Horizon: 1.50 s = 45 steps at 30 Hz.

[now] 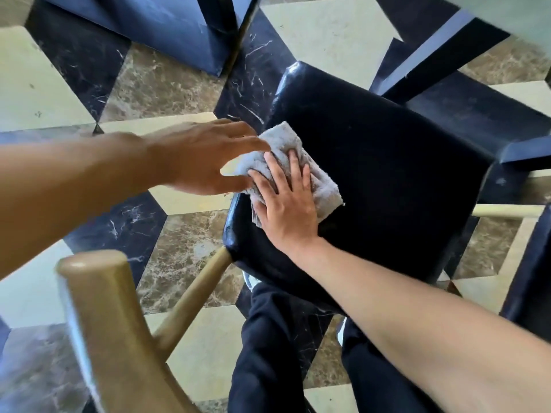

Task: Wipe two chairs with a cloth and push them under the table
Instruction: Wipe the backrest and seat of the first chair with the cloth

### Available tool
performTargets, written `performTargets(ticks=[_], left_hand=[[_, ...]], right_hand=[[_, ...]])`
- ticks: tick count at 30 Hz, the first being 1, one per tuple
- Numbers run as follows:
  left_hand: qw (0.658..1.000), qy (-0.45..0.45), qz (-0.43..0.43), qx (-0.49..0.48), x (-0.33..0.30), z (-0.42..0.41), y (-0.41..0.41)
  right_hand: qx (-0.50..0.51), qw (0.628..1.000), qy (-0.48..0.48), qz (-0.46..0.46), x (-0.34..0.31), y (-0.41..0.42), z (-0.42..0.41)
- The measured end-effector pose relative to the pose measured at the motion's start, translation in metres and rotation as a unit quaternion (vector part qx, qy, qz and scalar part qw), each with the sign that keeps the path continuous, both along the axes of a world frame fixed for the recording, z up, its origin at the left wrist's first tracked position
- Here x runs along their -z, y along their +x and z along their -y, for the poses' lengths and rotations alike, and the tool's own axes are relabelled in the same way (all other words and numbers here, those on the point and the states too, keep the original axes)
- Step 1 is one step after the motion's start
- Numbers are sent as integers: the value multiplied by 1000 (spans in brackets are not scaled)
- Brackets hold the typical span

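A chair with a dark glossy seat (387,174) and gold wooden frame (110,323) stands below me. A folded grey cloth (325,189) lies on the seat's left part. My right hand (286,204) presses flat on the cloth with straight fingers. My left hand (202,159) hovers with spread fingers just left of the cloth, its fingertips at the cloth's edge; it holds nothing. The table's edge (507,13) shows at the top right, with its dark leg (441,55) beside the seat.
Another dark blue chair or base (167,28) stands at the top left. A second dark seat edge (530,278) shows at the right. The floor (185,251) is patterned marble tile. My legs in dark trousers (268,353) stand behind the seat.
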<state>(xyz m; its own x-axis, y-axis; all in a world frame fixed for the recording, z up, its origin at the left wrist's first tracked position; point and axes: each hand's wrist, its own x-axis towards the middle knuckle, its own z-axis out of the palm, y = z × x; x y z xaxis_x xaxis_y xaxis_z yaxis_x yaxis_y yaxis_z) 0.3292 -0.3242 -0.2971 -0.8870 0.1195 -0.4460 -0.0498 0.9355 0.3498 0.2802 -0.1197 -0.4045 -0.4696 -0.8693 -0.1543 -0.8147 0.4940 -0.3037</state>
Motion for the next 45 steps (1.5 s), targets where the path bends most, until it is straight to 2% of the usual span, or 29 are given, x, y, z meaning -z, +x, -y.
performTargets(ticks=[2, 4, 7, 9, 11, 14, 17, 19, 21, 24, 26, 28, 31, 34, 38, 41, 43, 45], left_hand=[[998, 34, -18, -58, 3, 1, 22], [996, 37, -17, -80, 11, -4, 47], [996, 36, 27, -77, 30, -20, 83], [993, 37, 33, -104, 45, -29, 91], [980, 56, 27, -189, 53, -38, 90], [959, 76, -2, -271, 60, -45, 86], [935, 94, -22, -343, 61, -42, 89], [917, 89, -29, -388, 61, -37, 92], [917, 73, -28, -391, 61, -33, 96], [938, 73, -8, -338, 62, -28, 98], [950, 66, 7, -305, 61, -25, 95], [956, 56, 6, -289, 58, -23, 93], [958, 52, -18, -282, 57, -20, 88], [951, 57, -25, -301, 60, -18, 83], [941, 61, -25, -333, 65, -8, 83], [926, 60, -50, -369, 66, -1, 82], [921, 55, -60, -382, 66, 3, 82], [925, 56, -61, -372, 64, 5, 80]], right_hand=[[-25, 1000, -5, 8, 0, 25, -5], [-113, 993, -13, 15, -1, 39, -24], [-287, 958, -28, 5, -3, 27, -55], [-353, 935, -29, -14, -2, -12, -62], [-327, 943, -20, -51, 0, -57, -55], [-150, 986, 8, -72, 3, -96, -19], [-24, 997, 16, -76, 7, -70, 16], [15, 997, 0, -71, 9, -42, 23], [-29, 997, -24, -61, 11, -13, 18], [-217, 975, -20, -46, 14, 27, -8], [-303, 952, -39, -22, 15, 39, -40], [-356, 933, -50, -25, 12, 29, -74], [-430, 901, -9, -48, 6, -14, -100], [-394, 918, 14, -48, 1, -42, -82], [-244, 966, 23, -79, 0, -51, -11], [-167, 981, 65, -76, -4, -39, 45], [-216, 967, 118, -72, -7, -19, 63], [-290, 949, 121, -37, -11, 7, 63]])
